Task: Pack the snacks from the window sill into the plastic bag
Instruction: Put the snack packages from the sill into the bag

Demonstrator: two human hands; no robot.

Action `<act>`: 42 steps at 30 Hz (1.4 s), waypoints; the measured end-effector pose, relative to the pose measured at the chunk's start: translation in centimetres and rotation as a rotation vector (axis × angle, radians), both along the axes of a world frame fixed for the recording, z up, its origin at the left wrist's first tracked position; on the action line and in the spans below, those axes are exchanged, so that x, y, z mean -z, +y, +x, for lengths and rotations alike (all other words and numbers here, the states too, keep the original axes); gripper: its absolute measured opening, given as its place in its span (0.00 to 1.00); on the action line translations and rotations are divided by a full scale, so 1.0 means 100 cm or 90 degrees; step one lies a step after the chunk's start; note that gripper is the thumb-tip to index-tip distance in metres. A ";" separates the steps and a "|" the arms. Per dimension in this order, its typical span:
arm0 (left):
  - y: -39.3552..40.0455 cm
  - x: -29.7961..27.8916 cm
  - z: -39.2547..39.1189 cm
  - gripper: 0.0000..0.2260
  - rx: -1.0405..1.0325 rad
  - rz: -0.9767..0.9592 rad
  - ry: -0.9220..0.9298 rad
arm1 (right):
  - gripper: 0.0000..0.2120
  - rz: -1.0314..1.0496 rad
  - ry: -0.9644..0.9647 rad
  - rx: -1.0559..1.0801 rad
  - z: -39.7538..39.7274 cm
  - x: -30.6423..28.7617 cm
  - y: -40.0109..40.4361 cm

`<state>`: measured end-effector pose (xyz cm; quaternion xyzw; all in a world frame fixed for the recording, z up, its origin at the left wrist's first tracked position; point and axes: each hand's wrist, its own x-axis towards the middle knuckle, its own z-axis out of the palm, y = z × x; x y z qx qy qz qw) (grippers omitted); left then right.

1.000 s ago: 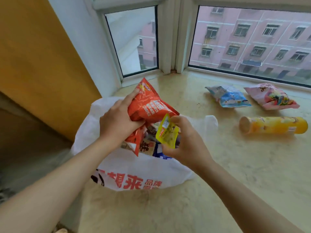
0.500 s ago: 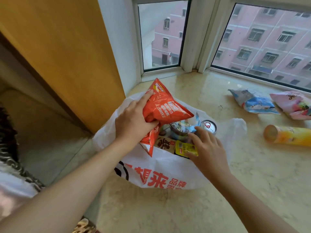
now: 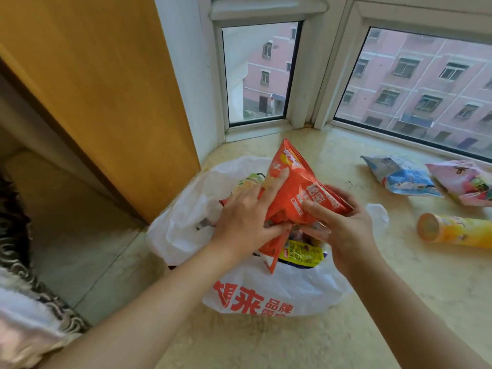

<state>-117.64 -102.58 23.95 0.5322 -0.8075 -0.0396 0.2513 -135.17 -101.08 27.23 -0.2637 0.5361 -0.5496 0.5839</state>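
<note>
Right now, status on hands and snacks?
Left hand and right hand both gripping red crinkly snack packet over white plastic bag. Three snacks unpacked. Nothing obstructing.

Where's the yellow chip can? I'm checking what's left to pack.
The yellow chip can lies on its side at the right of the sill, below the blue packet and pink packet.

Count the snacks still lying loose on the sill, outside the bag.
3, all at the right: a blue packet near the window, a pink packet touching its right side, and a yellow tube lying nearer. More could sit beyond the frame's right edge.
</note>
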 end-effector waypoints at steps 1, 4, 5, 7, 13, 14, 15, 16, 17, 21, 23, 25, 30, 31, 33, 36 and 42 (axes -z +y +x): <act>-0.001 0.002 0.004 0.42 0.037 -0.006 -0.049 | 0.21 0.003 -0.002 0.022 0.001 0.002 0.000; -0.003 0.007 0.025 0.41 0.088 -0.016 -0.186 | 0.10 0.007 -0.019 0.068 0.005 0.010 0.001; -0.004 0.008 0.035 0.40 0.091 -0.026 -0.222 | 0.09 0.012 -0.020 0.083 0.006 0.014 0.001; -0.009 0.011 0.055 0.38 0.082 -0.060 -0.302 | 0.07 0.020 -0.024 0.123 0.007 0.019 0.000; -0.027 0.013 0.093 0.49 -0.073 -0.103 -0.706 | 0.10 0.017 -0.077 0.217 0.012 0.020 0.004; -0.028 0.012 0.095 0.49 -0.091 -0.097 -0.755 | 0.10 0.016 -0.086 0.225 0.014 0.019 0.005; -0.029 0.011 0.096 0.48 -0.098 -0.100 -0.794 | 0.11 0.014 -0.096 0.233 0.017 0.018 0.005; -0.030 0.008 0.097 0.47 -0.097 -0.110 -0.826 | 0.11 0.011 -0.103 0.238 0.020 0.017 0.006; -0.032 0.006 0.098 0.46 -0.088 -0.121 -0.850 | 0.10 0.009 -0.109 0.241 0.023 0.017 0.006; -0.042 -0.010 0.104 0.38 -0.059 -0.086 -0.864 | 0.11 0.008 -0.125 0.249 0.034 0.017 0.010; -0.044 -0.019 0.110 0.36 -0.064 -0.077 -0.856 | 0.12 0.008 -0.138 0.259 0.038 0.016 0.009; -0.044 -0.026 0.117 0.38 -0.069 -0.078 -0.883 | 0.12 0.012 -0.156 0.270 0.042 0.014 0.007; -0.043 -0.037 0.131 0.44 -0.058 -0.072 -0.921 | 0.10 0.030 -0.175 0.275 0.059 0.008 0.001; -0.045 -0.041 0.132 0.44 -0.064 -0.093 -0.879 | 0.10 0.034 -0.173 0.274 0.064 0.008 0.000; -0.044 -0.051 0.133 0.32 -0.088 -0.139 -0.715 | 0.10 0.035 -0.170 0.271 0.074 0.007 -0.002; -0.042 -0.061 0.134 0.07 -0.079 -0.202 -0.422 | 0.11 0.029 -0.171 0.275 0.087 0.004 -0.004; -0.023 -0.073 0.117 0.09 -0.186 -0.022 0.088 | 0.11 0.018 -0.190 0.269 0.110 -0.007 -0.009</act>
